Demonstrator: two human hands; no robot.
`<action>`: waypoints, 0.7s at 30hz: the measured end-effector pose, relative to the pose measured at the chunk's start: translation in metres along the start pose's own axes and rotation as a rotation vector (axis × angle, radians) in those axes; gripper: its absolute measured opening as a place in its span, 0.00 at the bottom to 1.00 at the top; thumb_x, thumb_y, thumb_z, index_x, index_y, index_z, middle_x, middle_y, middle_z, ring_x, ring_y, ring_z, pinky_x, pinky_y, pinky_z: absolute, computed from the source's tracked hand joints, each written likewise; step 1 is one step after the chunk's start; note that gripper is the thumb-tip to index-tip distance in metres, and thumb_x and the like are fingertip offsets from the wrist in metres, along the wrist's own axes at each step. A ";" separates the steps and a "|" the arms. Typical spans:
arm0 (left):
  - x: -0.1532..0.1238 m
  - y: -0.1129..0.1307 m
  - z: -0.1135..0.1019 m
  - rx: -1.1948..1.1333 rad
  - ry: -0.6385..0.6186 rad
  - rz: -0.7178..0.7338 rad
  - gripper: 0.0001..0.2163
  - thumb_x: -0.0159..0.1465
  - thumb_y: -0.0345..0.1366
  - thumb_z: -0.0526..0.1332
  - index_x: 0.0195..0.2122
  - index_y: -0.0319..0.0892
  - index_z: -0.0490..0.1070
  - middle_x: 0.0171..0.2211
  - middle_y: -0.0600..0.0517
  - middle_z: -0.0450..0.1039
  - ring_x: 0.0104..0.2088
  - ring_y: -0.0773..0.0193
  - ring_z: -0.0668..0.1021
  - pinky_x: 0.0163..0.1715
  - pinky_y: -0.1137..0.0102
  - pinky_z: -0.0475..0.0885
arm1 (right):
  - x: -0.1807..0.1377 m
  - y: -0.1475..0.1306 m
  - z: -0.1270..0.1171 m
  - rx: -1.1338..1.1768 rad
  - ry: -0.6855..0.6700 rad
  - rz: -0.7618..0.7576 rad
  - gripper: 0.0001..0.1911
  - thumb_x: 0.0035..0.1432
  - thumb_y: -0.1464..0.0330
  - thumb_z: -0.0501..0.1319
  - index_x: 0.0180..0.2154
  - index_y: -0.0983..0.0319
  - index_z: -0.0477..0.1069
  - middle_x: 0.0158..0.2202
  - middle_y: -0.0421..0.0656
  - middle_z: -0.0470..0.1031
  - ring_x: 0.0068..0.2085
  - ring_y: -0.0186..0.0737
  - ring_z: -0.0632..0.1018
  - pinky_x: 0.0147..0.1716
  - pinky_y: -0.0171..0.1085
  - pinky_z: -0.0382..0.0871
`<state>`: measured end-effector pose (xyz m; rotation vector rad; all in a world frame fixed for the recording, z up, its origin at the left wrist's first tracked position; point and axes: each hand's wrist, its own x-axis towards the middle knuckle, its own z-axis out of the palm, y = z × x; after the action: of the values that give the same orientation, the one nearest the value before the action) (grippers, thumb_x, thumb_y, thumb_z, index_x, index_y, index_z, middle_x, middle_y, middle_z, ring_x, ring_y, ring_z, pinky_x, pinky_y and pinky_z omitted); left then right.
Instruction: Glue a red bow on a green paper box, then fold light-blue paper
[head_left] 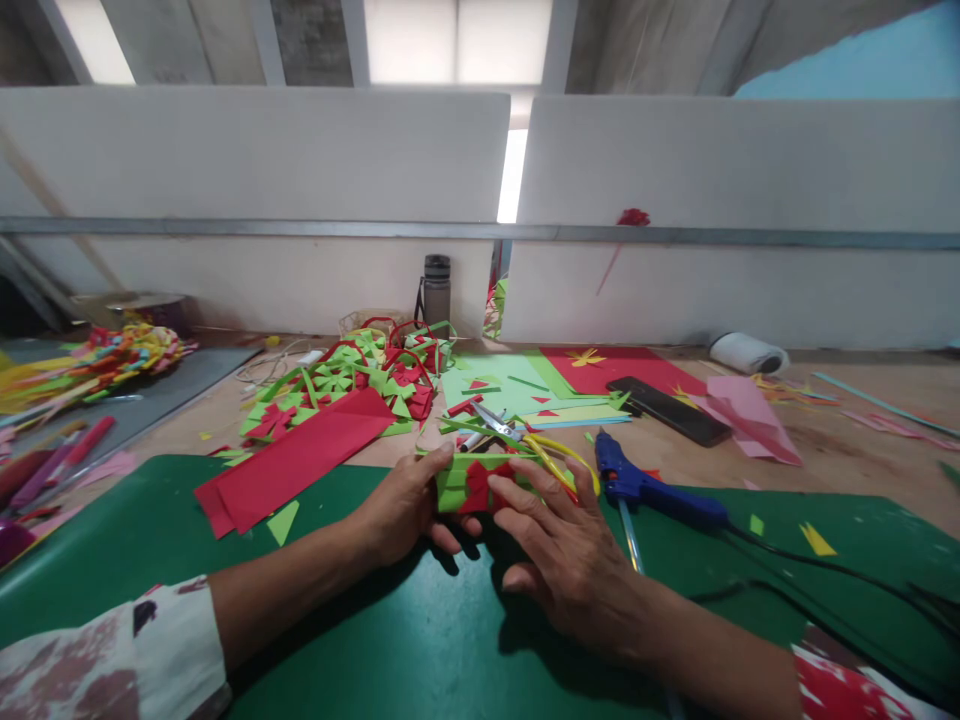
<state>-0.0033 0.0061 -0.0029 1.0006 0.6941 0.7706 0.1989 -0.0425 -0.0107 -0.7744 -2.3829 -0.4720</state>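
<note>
Centre of the frame: my left hand [409, 508] clasps the left end of a folded green paper piece [452, 492]. My right hand [566, 560] lies spread, grasping nothing, its fingertips [504, 490] on the piece's red paper bow [478, 487], over the green mat [360, 650]. A blue glue gun [652, 490] lies just right, and red paper strips [292, 465] lie left of centre.

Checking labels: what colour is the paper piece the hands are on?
Light green paper piece with a red centre, between left hand and right hand; head view.
</note>
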 end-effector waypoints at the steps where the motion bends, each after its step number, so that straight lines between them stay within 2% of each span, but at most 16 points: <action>1: 0.000 0.000 0.000 -0.002 0.001 0.001 0.22 0.64 0.49 0.54 0.44 0.32 0.72 0.30 0.43 0.75 0.24 0.61 0.78 0.14 0.74 0.73 | 0.000 0.000 0.000 0.001 -0.004 0.002 0.22 0.67 0.57 0.45 0.45 0.66 0.67 0.53 0.53 0.71 0.61 0.57 0.60 0.57 0.60 0.43; 15: 0.002 -0.002 -0.005 -0.039 -0.015 -0.034 0.23 0.65 0.49 0.52 0.49 0.34 0.69 0.30 0.43 0.75 0.25 0.61 0.79 0.14 0.76 0.72 | 0.001 0.000 0.001 0.018 0.035 0.035 0.19 0.67 0.59 0.46 0.47 0.65 0.67 0.54 0.53 0.70 0.60 0.54 0.62 0.58 0.59 0.44; 21: 0.001 -0.002 -0.003 -0.056 -0.018 -0.036 0.22 0.66 0.49 0.51 0.50 0.35 0.68 0.34 0.41 0.76 0.25 0.61 0.79 0.14 0.76 0.72 | 0.002 0.000 0.000 -0.012 0.049 0.017 0.19 0.67 0.59 0.47 0.46 0.65 0.67 0.55 0.53 0.70 0.61 0.53 0.62 0.59 0.58 0.44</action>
<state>-0.0049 0.0082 -0.0060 0.9404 0.6697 0.7452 0.1981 -0.0417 -0.0092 -0.7786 -2.3282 -0.4932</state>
